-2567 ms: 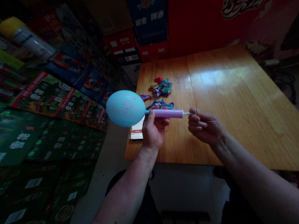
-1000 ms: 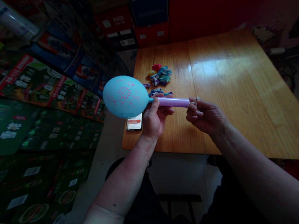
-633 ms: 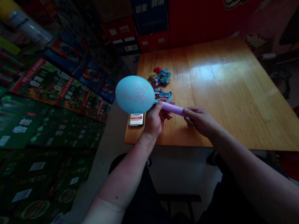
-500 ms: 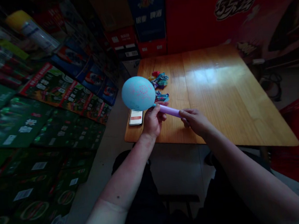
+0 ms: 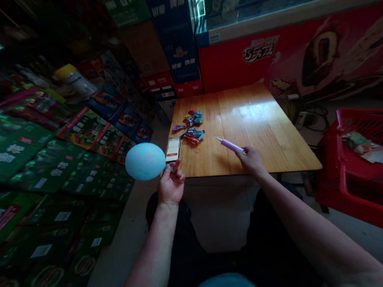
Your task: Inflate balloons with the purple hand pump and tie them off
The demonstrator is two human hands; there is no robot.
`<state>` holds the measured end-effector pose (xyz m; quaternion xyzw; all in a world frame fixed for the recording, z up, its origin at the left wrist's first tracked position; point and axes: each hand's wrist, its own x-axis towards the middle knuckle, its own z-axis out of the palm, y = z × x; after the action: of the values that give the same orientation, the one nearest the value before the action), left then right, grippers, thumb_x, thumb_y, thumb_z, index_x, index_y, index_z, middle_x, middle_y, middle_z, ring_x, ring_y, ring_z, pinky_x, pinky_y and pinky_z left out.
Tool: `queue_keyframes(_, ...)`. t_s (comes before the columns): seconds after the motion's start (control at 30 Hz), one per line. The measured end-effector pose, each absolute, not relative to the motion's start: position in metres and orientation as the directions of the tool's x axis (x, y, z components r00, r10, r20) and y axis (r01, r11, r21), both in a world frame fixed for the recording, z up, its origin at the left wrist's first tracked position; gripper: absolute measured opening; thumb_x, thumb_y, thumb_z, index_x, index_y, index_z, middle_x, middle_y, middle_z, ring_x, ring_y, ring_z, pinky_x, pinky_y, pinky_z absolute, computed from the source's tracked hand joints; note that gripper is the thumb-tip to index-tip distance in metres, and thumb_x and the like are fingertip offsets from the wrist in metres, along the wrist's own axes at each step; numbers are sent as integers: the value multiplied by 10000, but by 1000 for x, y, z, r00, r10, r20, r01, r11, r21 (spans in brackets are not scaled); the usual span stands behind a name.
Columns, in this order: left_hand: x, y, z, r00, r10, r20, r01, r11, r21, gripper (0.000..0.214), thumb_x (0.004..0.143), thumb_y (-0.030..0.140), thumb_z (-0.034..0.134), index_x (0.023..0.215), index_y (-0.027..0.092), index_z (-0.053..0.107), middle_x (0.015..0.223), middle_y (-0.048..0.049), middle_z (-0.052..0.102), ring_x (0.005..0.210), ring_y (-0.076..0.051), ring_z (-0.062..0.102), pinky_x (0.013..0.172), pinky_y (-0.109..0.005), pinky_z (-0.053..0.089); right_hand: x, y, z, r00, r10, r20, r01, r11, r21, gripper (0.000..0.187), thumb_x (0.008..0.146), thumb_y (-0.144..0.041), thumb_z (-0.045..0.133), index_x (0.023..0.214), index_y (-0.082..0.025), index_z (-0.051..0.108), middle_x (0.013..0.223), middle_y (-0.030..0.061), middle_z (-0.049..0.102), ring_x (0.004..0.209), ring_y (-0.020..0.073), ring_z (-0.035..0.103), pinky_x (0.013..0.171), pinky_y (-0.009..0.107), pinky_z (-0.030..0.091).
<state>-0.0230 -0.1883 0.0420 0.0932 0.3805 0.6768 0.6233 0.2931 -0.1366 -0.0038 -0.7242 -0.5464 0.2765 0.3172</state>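
Observation:
A light blue balloon (image 5: 145, 161) with pink printing, blown up, is pinched at its neck by my left hand (image 5: 171, 182), left of the table edge. My right hand (image 5: 250, 160) grips a purple hand pump (image 5: 230, 145) over the front of the wooden table (image 5: 249, 117); its pale nozzle points left and is apart from the balloon. Near the left edge of the table lie a pile of limp balloons (image 5: 193, 136) and, behind it, another pile of colourful limp balloons (image 5: 194, 117). A phone (image 5: 172, 149) with a lit screen lies just beyond my left hand.
Stacked green drink cartons (image 5: 29, 152) line the left side. At the right stands a red plastic basket (image 5: 347, 184) with a plastic bag inside. Behind the table is a red chest freezer (image 5: 228, 65), with blue boxes (image 5: 179, 51) beside it.
The balloon has come off the pump nozzle. My left hand has carried it left and down, while my right hand holds the pump away to the right. The view has tilted up.

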Motion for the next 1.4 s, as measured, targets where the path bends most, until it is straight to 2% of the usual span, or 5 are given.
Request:
queue_keyframes(0.17, 10, -232, 43, -119, 912, -392, -769, 165, 618, 160, 1038, 213, 593, 909, 167, 676, 1031, -84, 805, 602, -82, 634, 536, -200, 486, 278, -136, 2, 280, 960, -21, 712, -222, -666, 399, 924, -372, 684, 1190, -79, 732, 1162, 269, 694, 1066, 365, 666, 911, 450, 500)
queue_keyframes(0.37, 16, -251, 46, -73, 930, -359, -744, 189, 640, 123, 986, 245, 691, 904, 158, 719, 1188, -96, 779, 816, -123, 740, 720, -248, 586, 264, -163, 24, 322, 946, 36, 635, -188, -749, 577, 888, -241, 697, 1425, -55, 591, 1570, 309, 409, 1490, 434, 372, 1219, 554, 322)
queue_keyframes(0.6, 34, -264, 41, -73, 958, -278, -701, 149, 697, 127, 931, 233, 741, 856, 135, 771, 1236, -128, 769, 1015, -178, 740, 849, -284, 573, 211, -231, 40, -67, 953, -294, 248, -270, -930, 197, 885, -308, 737, 786, -138, 732, 805, 114, 725, 817, 226, 695, 771, 333, 573)
queue_keyframes(0.87, 56, -289, 44, -118, 978, -173, -618, 64, 783, 147, 818, 271, 857, 927, 184, 813, 1232, -94, 783, 1264, -231, 662, 1042, -320, 487, 187, -293, 69, -343, 840, -420, -368, -532, -762, 378, 924, -512, 782, 965, -142, 717, 862, 68, 740, 591, 84, 620, 515, 178, 506)
queue_keyframes(1.4, 84, -306, 65, -26, 997, -73, -643, 39, 765, 353, 843, 321, 828, 1165, 177, 807, 1116, -92, 788, 1036, -184, 714, 863, -258, 537, 186, -307, 101, -261, 875, -407, -570, -480, -666, 218, 911, -211, 802, 783, -119, 652, 588, -23, 598, 491, 55, 522, 469, 155, 441)
